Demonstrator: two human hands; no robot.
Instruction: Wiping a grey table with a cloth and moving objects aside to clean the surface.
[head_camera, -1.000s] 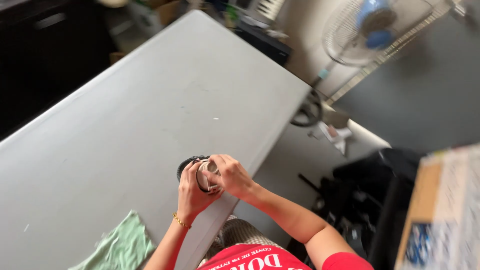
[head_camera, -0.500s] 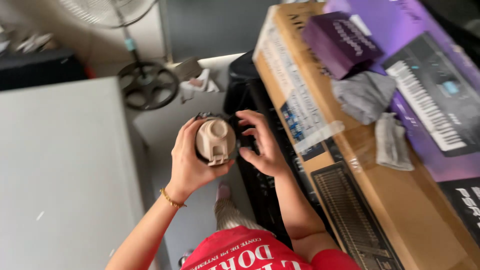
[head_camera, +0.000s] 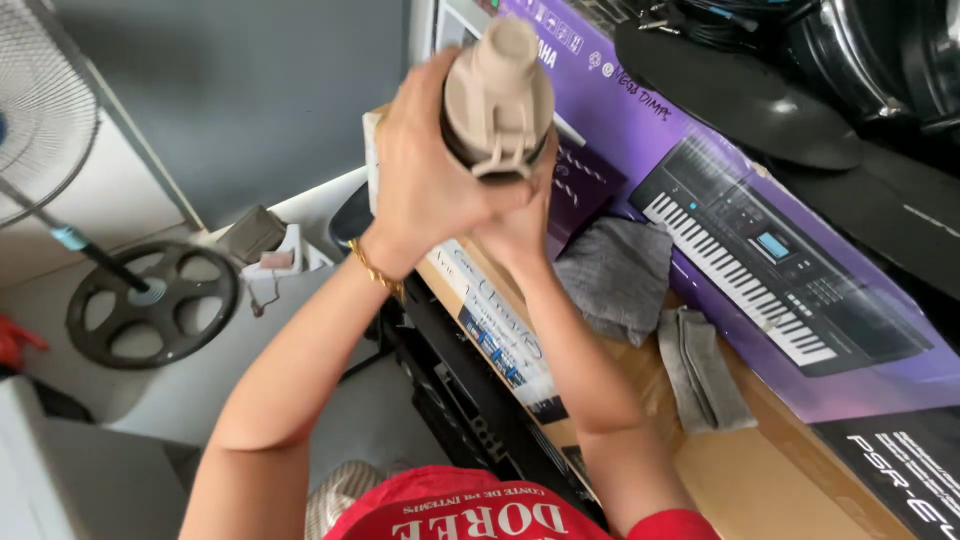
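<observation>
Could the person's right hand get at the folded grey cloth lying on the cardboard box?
Probably not at once: the right hand and left hand both grip the beige plastic canister. The folded grey cloth lies uncovered.

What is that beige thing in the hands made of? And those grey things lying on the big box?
The beige lid-like piece looks like moulded plastic: smooth, matte, with sharp ribs and a spout. Both hands, left hand and right hand, grip it. The grey cloths look like soft woven fabric, folded and wrinkled. The box seems cardboard.
</observation>
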